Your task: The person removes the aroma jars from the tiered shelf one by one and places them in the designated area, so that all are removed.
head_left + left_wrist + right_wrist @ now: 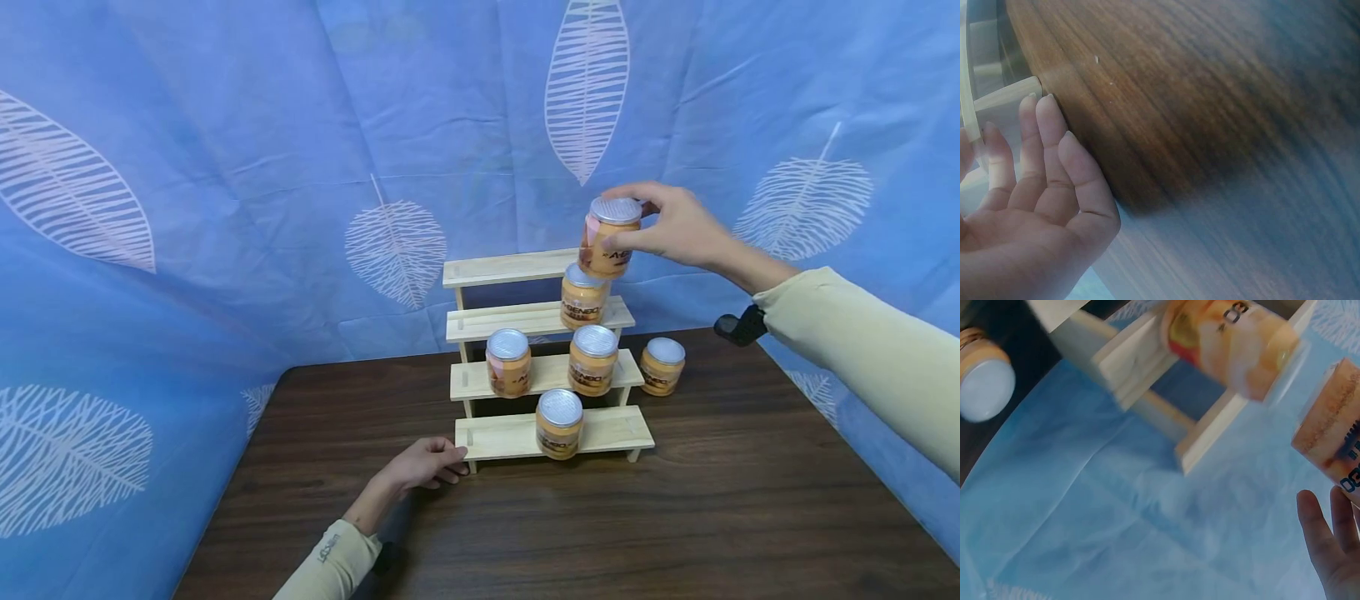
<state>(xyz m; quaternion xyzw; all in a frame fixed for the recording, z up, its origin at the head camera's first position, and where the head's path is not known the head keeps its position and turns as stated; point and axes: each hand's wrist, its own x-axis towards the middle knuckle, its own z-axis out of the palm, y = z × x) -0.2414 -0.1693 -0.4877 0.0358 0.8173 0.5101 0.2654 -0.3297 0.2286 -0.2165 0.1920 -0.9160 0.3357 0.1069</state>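
Observation:
My right hand point(678, 229) holds a jar point(609, 250) with a silver lid over the right end of the top step of a wooden rack point(506, 268). In the right wrist view, the held jar point(1335, 434) is at the right edge, with fingers point(1317, 531) beside it. My left hand point(427, 463) pinches the left end of the bottom step; its fingers point(1044, 156) are by the pale wood point(1007, 94) in the left wrist view. Jars stand on the lower steps: one on the bottom point(558, 437), two above it point(508, 375) point(591, 371), and one higher point(582, 307).
Another jar point(662, 377) stands on the dark wooden table point(720, 500), right of the rack. A blue cloth point(262, 125) with white leaf patterns hangs behind the table and at its sides.

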